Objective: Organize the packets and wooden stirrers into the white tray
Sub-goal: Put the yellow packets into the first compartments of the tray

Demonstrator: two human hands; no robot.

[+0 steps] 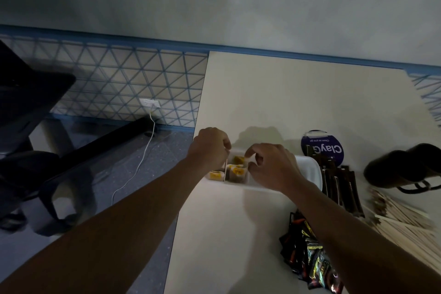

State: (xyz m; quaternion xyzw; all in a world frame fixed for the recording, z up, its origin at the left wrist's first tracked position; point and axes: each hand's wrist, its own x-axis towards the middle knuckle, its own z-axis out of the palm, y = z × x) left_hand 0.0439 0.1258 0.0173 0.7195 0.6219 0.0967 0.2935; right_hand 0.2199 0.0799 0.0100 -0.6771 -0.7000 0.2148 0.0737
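Over white tray (pixel 307 169), left hand (pixel 210 148) grip pinches pale strip (pixel 225 169); right hand (pixel 269 164) grip pinches packet (pixel 246 160)

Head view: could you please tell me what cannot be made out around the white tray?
White tray: middle compartments hidden under the right hand.
Left hand: fingertips curl away from the camera; its grip unclear.
Tea bags: labels too small to read.
Wooden stirrers: blurred, cut off by the right edge.
Dark packets: cut off by the bottom edge.

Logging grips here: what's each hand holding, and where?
Right hand pinches a pale packet by its top edge over the white tray. Left hand: curled fingers, hold cannot be told.
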